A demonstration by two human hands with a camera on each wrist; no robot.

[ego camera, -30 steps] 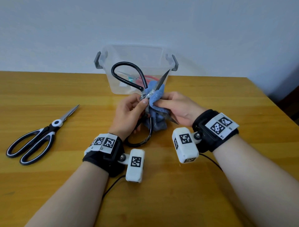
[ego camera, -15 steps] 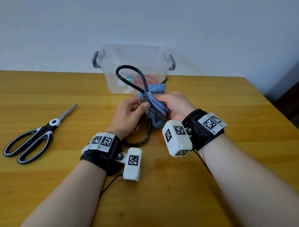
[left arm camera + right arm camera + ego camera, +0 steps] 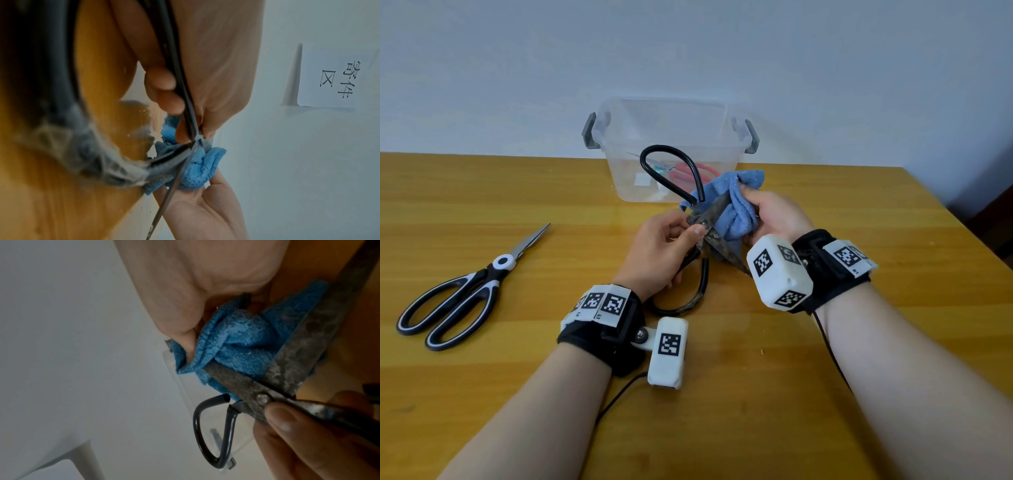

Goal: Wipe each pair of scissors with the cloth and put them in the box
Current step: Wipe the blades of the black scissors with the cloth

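My left hand (image 3: 671,246) pinches a pair of old dark iron scissors (image 3: 709,222) at the pivot, blades spread open, above the table. Its looped black handles show clearly: one (image 3: 671,171) rises in front of the box, the other hangs below my hand. My right hand (image 3: 767,216) grips a bunched blue cloth (image 3: 736,205) wrapped over the upper blade; the lower blade points at my right wrist. The right wrist view shows the rusty blades (image 3: 292,363) and the cloth (image 3: 236,337); the left wrist view shows the cloth (image 3: 197,168). A clear plastic box (image 3: 671,113) stands behind.
A black-and-white pair of scissors (image 3: 465,291) lies shut on the wooden table (image 3: 825,394) at the left. Red-handled scissors (image 3: 688,171) and another pair lie inside the box. The box has grey handles and stands against a white wall. The table's right edge is near.
My right hand has slid the cloth outward along the upper blade, covering its tip, and has moved right. The scissors have tilted slightly; the left hand keeps its hold.
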